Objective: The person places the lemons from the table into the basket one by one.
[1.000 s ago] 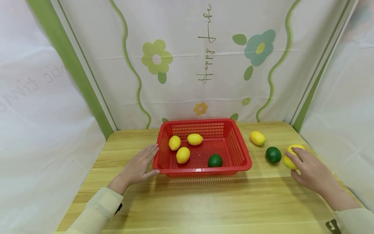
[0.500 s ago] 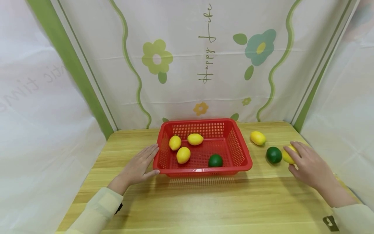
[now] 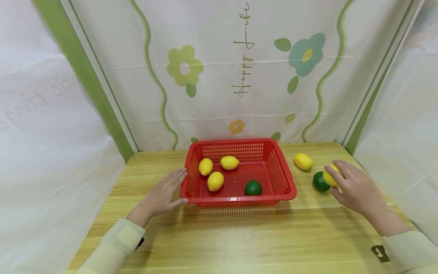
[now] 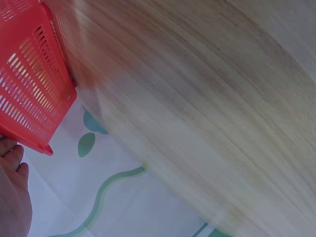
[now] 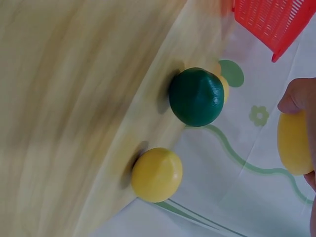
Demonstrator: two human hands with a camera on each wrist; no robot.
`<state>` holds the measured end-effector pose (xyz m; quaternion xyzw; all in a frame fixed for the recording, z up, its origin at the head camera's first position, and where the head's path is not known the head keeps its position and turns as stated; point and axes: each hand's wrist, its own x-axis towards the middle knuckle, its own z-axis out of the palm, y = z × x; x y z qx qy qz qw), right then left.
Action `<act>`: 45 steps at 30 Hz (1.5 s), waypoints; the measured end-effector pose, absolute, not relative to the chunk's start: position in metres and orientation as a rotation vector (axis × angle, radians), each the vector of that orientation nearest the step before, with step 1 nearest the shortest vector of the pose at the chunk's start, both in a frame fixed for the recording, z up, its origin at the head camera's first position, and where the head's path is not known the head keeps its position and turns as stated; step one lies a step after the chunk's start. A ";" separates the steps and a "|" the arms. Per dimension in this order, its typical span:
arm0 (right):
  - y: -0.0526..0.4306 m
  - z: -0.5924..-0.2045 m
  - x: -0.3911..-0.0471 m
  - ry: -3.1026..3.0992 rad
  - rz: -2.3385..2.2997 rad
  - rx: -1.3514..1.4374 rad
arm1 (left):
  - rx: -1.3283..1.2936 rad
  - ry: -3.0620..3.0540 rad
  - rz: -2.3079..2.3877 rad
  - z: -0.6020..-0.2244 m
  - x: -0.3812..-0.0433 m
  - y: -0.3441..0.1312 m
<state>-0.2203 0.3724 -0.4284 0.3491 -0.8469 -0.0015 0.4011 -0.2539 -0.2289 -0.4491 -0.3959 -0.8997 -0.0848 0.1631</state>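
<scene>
My right hand (image 3: pixel 357 186) pinches a yellow lemon (image 3: pixel 330 177) between thumb and fingers, raised above the table at the right. In the head view this lemon partly covers a dark green round fruit (image 3: pixel 321 182). The right wrist view shows the held lemon (image 5: pixel 295 143) clear of the green fruit (image 5: pixel 196 97). Another lemon (image 5: pixel 157 175) lies on the table there, hidden in the head view. With fingers extended, my left hand (image 3: pixel 162 194) rests against the left rim of a red plastic basket (image 3: pixel 236 199). Inside are three lemons (image 3: pixel 215 181) and one green fruit (image 3: pixel 253 188).
One more lemon (image 3: pixel 303 161) lies on the wooden table (image 3: pixel 239 239) between the basket and the back right corner. Patterned white curtains (image 3: pixel 212 99) enclose the table at the back and both sides.
My right hand has taken a lemon from the right side, lifted it and moved left until it overlaps the green fruit. The left hand stays at the basket rim.
</scene>
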 end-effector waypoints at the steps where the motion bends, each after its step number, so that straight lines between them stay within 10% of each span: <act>1: 0.371 -0.428 -0.221 -2.134 -0.007 0.887 | -1.132 -2.559 -0.241 -0.449 -0.254 -0.229; 45: 0.297 -0.392 -0.253 -2.067 0.048 1.033 | -1.177 -2.471 -0.262 -0.453 -0.256 -0.229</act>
